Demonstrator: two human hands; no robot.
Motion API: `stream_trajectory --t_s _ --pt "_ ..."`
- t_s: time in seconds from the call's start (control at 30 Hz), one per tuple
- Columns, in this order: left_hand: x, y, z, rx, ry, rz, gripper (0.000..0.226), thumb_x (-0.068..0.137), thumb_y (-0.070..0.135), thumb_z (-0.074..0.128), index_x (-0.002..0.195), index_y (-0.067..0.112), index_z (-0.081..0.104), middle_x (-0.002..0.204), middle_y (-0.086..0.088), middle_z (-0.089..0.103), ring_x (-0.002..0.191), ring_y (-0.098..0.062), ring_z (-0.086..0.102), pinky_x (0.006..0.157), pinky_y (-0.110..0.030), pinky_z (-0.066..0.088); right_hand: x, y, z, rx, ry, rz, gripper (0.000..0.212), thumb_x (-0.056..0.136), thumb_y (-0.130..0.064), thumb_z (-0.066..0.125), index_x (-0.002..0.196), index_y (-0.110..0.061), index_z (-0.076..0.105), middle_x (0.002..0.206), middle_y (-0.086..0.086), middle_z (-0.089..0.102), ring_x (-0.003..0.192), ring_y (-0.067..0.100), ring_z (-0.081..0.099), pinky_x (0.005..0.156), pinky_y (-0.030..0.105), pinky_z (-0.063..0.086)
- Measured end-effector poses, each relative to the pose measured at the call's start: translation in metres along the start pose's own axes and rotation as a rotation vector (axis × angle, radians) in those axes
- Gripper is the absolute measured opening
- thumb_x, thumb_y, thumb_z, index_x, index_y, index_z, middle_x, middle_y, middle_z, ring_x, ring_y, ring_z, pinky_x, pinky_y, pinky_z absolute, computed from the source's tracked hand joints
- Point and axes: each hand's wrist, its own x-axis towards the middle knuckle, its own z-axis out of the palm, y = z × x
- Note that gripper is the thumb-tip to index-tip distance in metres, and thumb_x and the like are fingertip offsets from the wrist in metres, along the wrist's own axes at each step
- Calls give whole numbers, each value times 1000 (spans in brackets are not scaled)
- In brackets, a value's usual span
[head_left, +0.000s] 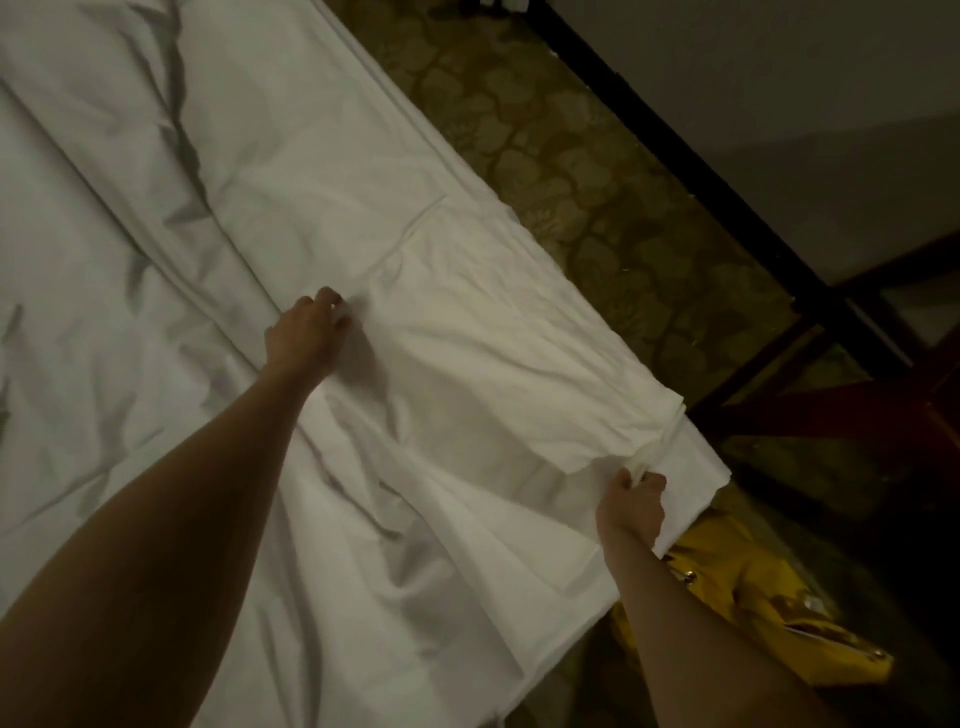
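At mid-frame on the bed (104, 218), the left hand (310, 328) pinches one corner of the folded sheet (493, 364) while the right hand (631, 502), lower right, grips the other, the sheet's near edge stretched diagonally between them.

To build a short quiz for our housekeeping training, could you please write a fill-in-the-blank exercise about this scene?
1. The left hand and the right hand each grip a cloth whose colour is ____.
2. The hand nearer the patterned floor is the ____ one.
3. The crumpled thing on the floor beside the right forearm is coloured ____.

Missing words: white; right; yellow.
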Motion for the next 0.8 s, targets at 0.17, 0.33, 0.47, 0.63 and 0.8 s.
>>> stream_trajectory --t_s 0.17,0.33,0.47,0.63,0.8 --pt "-19 -26 4 -128 -28 -24 42 101 37 39 133 14 49 129 -19 53 120 -37 49 99 -46 41 -14 -25 -4 -265 70 -36 56 89 -13 59 137 -3 34 141 21 33 126 37 36 97 49 37" --pt "-43 -56 -28 -82 -1 36 39 99 36 44 131 15 51 129 -13 54 119 -32 51 98 -46 42 -56 -74 13 -498 -55 -626 37 87 -12 59 122 -16 47 133 10 42 118 29 42 89 44 41" --pt "-62 -83 -59 20 40 59 37 99 35 44 131 17 50 130 -9 53 121 -29 50 96 -43 39 -112 -111 45 -573 -182 -879 37 91 -18 57 126 -19 45 132 5 43 122 25 41 97 42 38" --pt "-94 -154 -95 86 95 -7 37 99 35 43 131 17 49 128 -9 54 118 -29 51 92 -41 39 -192 -150 88 -663 -300 -1217 42 93 -20 51 134 -17 43 135 4 44 125 23 40 102 41 34" --pt "-132 -262 -128 90 131 -159 37 98 33 44 131 17 49 129 -9 53 118 -29 50 92 -42 39 -290 -174 143 -664 -399 -1434 44 94 -19 48 138 -16 42 139 3 44 129 23 39 108 41 29"
